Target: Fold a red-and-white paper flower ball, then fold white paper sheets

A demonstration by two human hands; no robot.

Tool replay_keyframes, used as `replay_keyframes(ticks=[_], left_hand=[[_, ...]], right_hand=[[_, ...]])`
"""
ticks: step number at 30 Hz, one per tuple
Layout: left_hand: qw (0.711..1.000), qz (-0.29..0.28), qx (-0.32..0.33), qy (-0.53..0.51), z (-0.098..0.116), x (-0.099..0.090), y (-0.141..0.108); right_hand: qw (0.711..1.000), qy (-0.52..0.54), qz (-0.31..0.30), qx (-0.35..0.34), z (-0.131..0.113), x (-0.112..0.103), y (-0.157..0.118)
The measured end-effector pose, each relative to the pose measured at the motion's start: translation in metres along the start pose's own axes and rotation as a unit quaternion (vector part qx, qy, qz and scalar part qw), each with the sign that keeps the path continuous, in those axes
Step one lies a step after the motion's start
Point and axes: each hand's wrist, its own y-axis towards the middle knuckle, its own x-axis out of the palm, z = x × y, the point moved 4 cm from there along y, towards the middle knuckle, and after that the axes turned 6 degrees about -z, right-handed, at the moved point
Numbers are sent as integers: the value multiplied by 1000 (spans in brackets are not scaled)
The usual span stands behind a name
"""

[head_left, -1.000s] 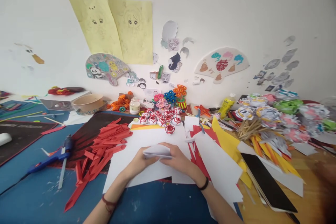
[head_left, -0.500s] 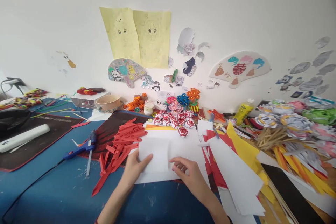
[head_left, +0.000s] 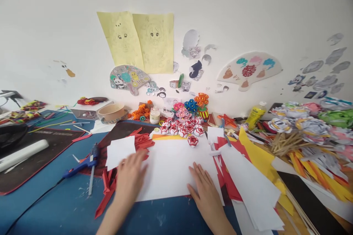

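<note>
My left hand [head_left: 131,174] is over the left side of the large white paper [head_left: 168,161], its fingers apart and slightly blurred. Just beyond its fingertips, small white square sheets [head_left: 120,150] lie on the red folded strips [head_left: 110,187]. Flat on the right part of the large paper rests my right hand [head_left: 204,187], fingers spread, holding nothing. Red and white paper flowers [head_left: 182,129] cluster at the paper's far edge, with one flower [head_left: 192,140] slightly nearer.
A blue glue gun [head_left: 89,161] lies left of the red strips. White sheets [head_left: 248,180], yellow paper [head_left: 256,158] and a black flat item [head_left: 309,202] are at the right. Along the wall stand a beige bowl [head_left: 111,111], a jar [head_left: 154,115] and a yellow bottle [head_left: 255,116].
The small white sheets have moved from between my hands to the left, onto the red strips. My left hand has shifted left and opened; my right hand now lies flat on the paper.
</note>
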Motion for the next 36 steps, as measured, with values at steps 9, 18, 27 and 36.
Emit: replay_keyframes(ticks=[9, 18, 27, 36], left_hand=[[947, -114, 293, -64, 77, 50, -36], [940, -117, 315, -55, 85, 47, -30], [929, -145, 328, -90, 86, 38, -22], [968, -44, 245, -9, 55, 29, 37]], right_hand=[[997, 0, 38, 62, 0, -24, 2], [976, -175, 116, 58, 10, -68, 96], [980, -82, 163, 85, 32, -57, 123], [962, 82, 260, 19, 20, -78, 164]])
